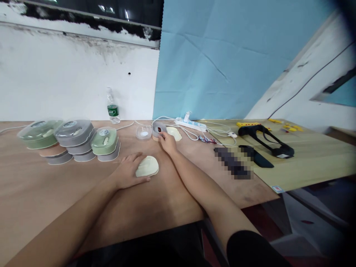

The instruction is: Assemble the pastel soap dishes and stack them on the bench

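My left hand point(128, 172) lies on the brown tabletop with its fingers stretched out. Its thumb and index finger rest along the edge of a flat, pale cream-green rounded piece point(147, 166), like a lid. Farther forward, my right hand point(168, 143) has its fingers pinched together at a small dark, reddish piece point(159, 129), whose kind I cannot make out. This is at a small greyish container point(163, 127), partly hidden by the hand. A clear shallow container point(144, 132) stands just left of it. Another pale cream piece point(174, 134) lies to its right.
Stacked lidded lunch boxes in green point(104, 141), grey point(74, 131) and another green point(40, 133) stand at left. A water bottle point(112, 107) is by the wall. A power strip point(190, 124) with cables, a black strapped object point(267, 141) and yellow pieces point(293, 127) lie right.
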### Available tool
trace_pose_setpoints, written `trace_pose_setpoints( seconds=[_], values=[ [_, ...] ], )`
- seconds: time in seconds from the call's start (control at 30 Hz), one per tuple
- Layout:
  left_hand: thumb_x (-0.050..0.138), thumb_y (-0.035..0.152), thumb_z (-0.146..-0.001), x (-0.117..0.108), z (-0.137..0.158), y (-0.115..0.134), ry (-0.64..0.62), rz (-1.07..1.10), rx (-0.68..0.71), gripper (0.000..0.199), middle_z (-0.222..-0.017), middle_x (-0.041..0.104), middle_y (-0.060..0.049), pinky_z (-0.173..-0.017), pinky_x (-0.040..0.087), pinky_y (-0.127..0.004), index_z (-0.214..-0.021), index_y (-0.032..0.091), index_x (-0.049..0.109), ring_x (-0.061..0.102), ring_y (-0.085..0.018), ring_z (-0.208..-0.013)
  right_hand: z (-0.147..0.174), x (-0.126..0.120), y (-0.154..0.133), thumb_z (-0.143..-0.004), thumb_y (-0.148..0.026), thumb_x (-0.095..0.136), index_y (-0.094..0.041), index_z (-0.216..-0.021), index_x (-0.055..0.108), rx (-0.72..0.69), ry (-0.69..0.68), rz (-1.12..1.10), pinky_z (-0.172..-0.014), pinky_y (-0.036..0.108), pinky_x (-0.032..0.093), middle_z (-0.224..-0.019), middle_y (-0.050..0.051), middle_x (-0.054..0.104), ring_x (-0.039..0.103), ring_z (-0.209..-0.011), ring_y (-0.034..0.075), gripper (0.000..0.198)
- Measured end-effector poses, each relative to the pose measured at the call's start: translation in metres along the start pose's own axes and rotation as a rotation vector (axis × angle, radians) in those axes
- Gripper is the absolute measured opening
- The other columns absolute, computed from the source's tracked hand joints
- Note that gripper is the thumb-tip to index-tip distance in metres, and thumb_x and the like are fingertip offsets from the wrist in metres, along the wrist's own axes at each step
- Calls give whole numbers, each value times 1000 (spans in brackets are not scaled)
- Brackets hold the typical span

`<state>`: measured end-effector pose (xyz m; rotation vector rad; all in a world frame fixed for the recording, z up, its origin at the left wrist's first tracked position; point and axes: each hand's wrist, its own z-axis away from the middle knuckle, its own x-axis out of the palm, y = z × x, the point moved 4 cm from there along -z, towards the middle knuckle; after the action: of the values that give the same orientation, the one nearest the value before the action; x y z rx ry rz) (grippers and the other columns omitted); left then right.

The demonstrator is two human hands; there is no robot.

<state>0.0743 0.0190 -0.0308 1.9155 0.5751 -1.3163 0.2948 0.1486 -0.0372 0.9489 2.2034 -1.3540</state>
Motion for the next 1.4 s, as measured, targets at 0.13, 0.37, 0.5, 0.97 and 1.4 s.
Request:
trace_pose_setpoints(
  seconds=[0.13, 0.37, 0.5, 0.97, 1.4],
  values=[
    [51, 74, -75, 1, 0, -1, -4, -9, -6, 87, -145, 39, -15, -102, 34, -54, -143, 23, 35, 40, -36, -129, 0, -2, 0, -88, -23, 52, -23, -107, 66, -13, 31, -3, -87, 33, 46, -90, 4, 70, 62, -90, 21, 23],
    [54, 71, -76, 2, 1, -2, 13, 14, 1, 85, -145, 39, -15, -101, 35, -53, -143, 24, 36, 40, -36, -128, 2, -4, 0, -88, -21, 51, -23, -108, 66, -8, 39, -40, -92, 34, 44, -102, 5, 70, 62, -97, 21, 25],
    [54, 70, -76, 2, 1, -2, 14, 25, 6, 84, -145, 39, -15, -102, 35, -54, -143, 24, 36, 40, -36, -128, 3, -4, 0, -87, -22, 50, -23, -109, 66, 17, 18, -49, -94, 35, 44, -103, 5, 70, 61, -100, 21, 26],
    [57, 72, -72, -3, 3, 0, 36, 22, -8, 90, -147, 37, -16, -102, 36, -55, -144, 23, 34, 39, -38, -130, 11, -13, -11, -87, -30, 52, -23, -122, 58, 13, 74, 23, -77, 30, 47, -81, 2, 66, 60, -77, 19, 36],
    [51, 56, -86, -10, 0, 2, 171, 83, -8, 64, -139, 45, -16, -105, 38, -50, -137, 18, 41, 44, -32, -128, 48, -35, -26, -88, -34, 53, -23, -117, 61, -166, -87, -24, -71, 28, 46, -76, 1, 66, 59, -68, 17, 32]
  ],
)
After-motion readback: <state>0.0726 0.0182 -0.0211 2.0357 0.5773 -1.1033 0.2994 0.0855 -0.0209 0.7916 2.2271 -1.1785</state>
